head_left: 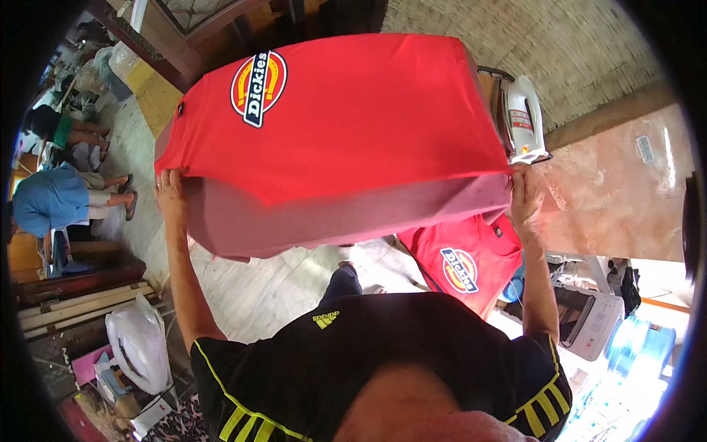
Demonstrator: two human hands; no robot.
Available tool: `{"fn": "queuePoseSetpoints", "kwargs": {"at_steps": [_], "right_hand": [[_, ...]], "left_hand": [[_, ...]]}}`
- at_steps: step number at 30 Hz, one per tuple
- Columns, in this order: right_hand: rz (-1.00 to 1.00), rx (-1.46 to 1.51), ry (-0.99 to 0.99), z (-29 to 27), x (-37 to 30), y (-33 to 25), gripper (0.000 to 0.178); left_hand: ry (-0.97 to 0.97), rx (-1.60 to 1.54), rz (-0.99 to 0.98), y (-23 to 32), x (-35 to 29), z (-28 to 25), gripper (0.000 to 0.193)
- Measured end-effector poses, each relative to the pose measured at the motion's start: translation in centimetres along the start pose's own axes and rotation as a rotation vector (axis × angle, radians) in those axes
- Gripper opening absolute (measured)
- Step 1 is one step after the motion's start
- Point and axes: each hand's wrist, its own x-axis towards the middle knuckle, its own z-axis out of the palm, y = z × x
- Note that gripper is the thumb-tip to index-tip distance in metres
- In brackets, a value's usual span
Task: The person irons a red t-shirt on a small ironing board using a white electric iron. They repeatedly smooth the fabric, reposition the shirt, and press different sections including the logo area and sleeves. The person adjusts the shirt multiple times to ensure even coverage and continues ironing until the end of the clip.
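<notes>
A red T-shirt (368, 110) with a round printed emblem on its chest lies across an ironing board (353, 214) covered in mauve cloth. Its collar end is to the left and its hem to the right. My left hand (171, 197) is closed on the near edge at the shirt's left end. At the right end, my right hand (526, 195) pinches the near corner of the hem. Between the two hands the near edge dips in a loose curve over the cover. Just beyond my right hand stands a white iron (521, 121), a small light glowing on it.
A second red T-shirt (471, 258) with the same emblem hangs or lies below the board's near right side. To the right is a pinkish marbled surface (611, 191). Two people (55, 199) are far off at the left. White plastic wrapping (140, 346) lies at the lower left.
</notes>
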Motion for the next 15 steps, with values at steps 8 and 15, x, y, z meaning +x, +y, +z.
{"fn": "queuePoseSetpoints", "kwargs": {"at_steps": [8, 15], "right_hand": [[-0.092, 0.163, 0.028, -7.1, -0.6, -3.2, 0.015], [-0.033, 0.040, 0.012, -10.6, -8.6, -5.1, 0.013]], "left_hand": [[0.012, -0.029, -0.033, 0.1, -1.2, -9.9, 0.030], [-0.017, -0.038, -0.065, 1.6, -7.4, -14.9, 0.025]]}}
